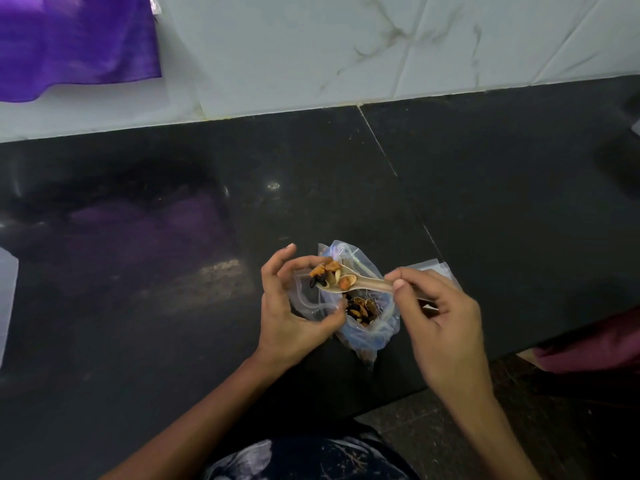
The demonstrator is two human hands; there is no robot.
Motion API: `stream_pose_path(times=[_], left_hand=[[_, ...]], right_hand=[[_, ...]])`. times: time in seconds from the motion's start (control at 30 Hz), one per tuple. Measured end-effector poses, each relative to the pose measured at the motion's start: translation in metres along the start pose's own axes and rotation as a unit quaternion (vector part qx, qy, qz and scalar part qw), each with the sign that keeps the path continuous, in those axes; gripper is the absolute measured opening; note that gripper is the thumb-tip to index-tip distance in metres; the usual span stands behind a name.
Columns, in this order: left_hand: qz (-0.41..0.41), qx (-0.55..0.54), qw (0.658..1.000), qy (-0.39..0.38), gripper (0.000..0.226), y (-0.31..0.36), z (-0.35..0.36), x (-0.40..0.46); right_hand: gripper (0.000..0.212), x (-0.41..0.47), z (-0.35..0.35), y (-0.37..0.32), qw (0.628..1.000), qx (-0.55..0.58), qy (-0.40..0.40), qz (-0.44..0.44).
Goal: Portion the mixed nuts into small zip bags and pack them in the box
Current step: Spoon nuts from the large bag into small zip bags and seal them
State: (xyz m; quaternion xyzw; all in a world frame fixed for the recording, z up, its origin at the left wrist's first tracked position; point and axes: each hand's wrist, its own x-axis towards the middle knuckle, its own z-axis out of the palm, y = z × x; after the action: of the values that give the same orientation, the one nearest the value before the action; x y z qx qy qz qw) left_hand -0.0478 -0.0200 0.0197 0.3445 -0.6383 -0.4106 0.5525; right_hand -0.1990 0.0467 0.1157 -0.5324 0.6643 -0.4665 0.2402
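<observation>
My left hand (294, 313) grips a small clear zip bag (374, 336) and holds its mouth apart above the dark counter. Some mixed nuts (360, 310) lie inside the bag. My right hand (440, 317) pinches the handle of a pale wooden spoon (367, 283). The spoon's bowl is heaped with nuts (329, 271) and sits over the bag's mouth, close to my left fingers. Another flat clear bag (433, 265) lies on the counter just behind my right hand. No box is in view.
The black stone counter (173, 271) runs back to a white marble-tiled wall (346, 46). A purple cloth (76, 43) hangs at the top left. A pale translucent object (7, 299) shows at the left edge. A maroon cloth (595, 344) lies at the counter's right front edge.
</observation>
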Motion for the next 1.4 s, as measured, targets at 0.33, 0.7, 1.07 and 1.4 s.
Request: stream_pose_path(times=[0.33, 0.7, 1.07, 1.4], left_hand=[[-0.011, -0.004, 1.0, 0.015, 0.094, 0.005, 0.001, 0.0], [0.035, 0.027, 0.999, 0.027, 0.088, 0.007, 0.001, 0.001], [0.017, 0.028, 0.999, 0.023, 0.086, -0.004, 0.009, -0.016], [0.021, 0.042, 0.999, 0.021, 0.086, -0.015, 0.013, -0.029]], right_hand=[[0.023, -0.01, 0.009, -0.007, 0.951, -0.188, -0.06, -0.239], [0.017, -0.005, -0.021, -0.022, 0.99, -0.077, 0.003, -0.12], [0.017, 0.029, -0.005, 0.061, 0.958, -0.249, -0.084, -0.112], [0.022, 0.03, -0.021, 0.045, 0.928, -0.315, -0.172, -0.103]])
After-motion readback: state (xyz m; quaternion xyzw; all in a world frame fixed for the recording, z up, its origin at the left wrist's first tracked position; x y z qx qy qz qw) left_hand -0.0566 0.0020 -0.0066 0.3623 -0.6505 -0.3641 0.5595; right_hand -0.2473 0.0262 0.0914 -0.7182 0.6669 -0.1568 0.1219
